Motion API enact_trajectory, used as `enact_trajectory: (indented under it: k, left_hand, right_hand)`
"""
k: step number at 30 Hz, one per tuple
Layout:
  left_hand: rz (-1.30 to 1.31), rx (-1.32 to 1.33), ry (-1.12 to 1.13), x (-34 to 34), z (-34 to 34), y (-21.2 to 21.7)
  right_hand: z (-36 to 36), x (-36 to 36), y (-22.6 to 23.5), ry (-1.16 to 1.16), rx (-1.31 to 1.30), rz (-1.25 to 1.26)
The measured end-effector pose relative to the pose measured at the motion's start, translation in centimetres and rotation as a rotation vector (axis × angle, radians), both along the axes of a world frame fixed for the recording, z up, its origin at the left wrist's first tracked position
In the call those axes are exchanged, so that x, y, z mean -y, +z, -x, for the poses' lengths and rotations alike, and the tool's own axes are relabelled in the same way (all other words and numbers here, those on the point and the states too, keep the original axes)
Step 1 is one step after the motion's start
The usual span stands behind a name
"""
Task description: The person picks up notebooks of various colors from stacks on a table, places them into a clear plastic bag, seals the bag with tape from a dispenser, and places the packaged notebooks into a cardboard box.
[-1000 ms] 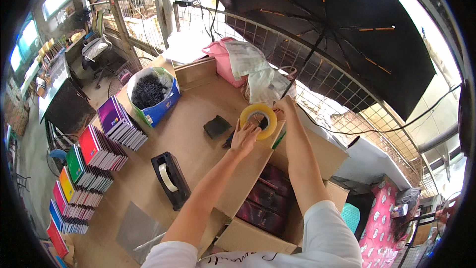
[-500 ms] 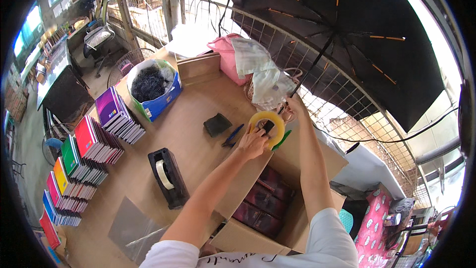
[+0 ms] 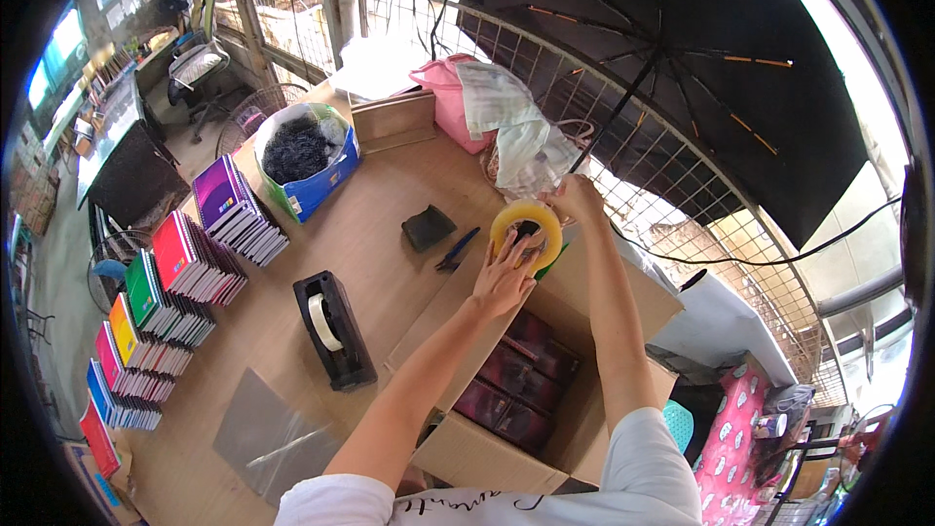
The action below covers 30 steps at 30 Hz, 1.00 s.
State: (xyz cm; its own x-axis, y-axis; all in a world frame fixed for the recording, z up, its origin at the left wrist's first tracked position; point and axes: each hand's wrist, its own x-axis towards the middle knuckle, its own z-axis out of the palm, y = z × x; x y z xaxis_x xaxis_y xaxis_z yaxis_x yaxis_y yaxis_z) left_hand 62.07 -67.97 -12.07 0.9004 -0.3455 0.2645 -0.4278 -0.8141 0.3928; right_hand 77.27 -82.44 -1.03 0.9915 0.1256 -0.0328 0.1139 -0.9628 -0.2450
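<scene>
A wide roll of yellowish clear packing tape (image 3: 500, 224) is upright above the carton's far flap. My left hand (image 3: 501, 281) grips it from the near side, fingers reaching across its core. At the roll's far right edge my right hand (image 3: 579, 199) is closed, its fingertips pinched; what they hold is too small to make out. Below my forearms stands an open cardboard carton (image 3: 497, 463) with dark reddish packs (image 3: 506, 392) inside. Left of the roll, a blue-handled tool (image 3: 456, 251) and a small dark block (image 3: 428, 228) rest on the table. Part of a green object (image 3: 551, 263) shows behind the roll.
Stacks of spiral notebooks (image 3: 181, 253) line the table's left side. A black tape dispenser (image 3: 336, 331), a clear plastic sheet (image 3: 268, 438) and a blue box (image 3: 326, 185) of black material lie nearby. Cloths (image 3: 516, 127) and an open black umbrella (image 3: 662, 49) are at the far right.
The roll has turned a little and shifted slightly. My left fingers are more spread over it, and my right hand has come down closer to its edge.
</scene>
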Motion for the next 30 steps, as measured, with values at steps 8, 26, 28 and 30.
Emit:
enact_trajectory:
  k: [8,26,28,30]
  left_hand:
    - [0.270,0.081,0.090,-2.0,6.9,3.0]
    - [-0.114,-0.161,1.135,-20.2,54.6,1.5]
    - [-0.123,-0.217,1.206,-19.7,56.5,0.8]
    - [-0.057,-0.295,1.269,-19.2,58.1,0.5]
  right_hand:
    - [1.2,-1.4,-0.6,0.200,0.058,0.103]
    - [48.3,-25.7,-5.3,1.118,-0.232,-0.718]
    - [51.2,-26.5,-8.6,1.203,-0.094,-0.419]
    - [52.4,-28.0,-10.6,1.330,-0.035,-0.217]
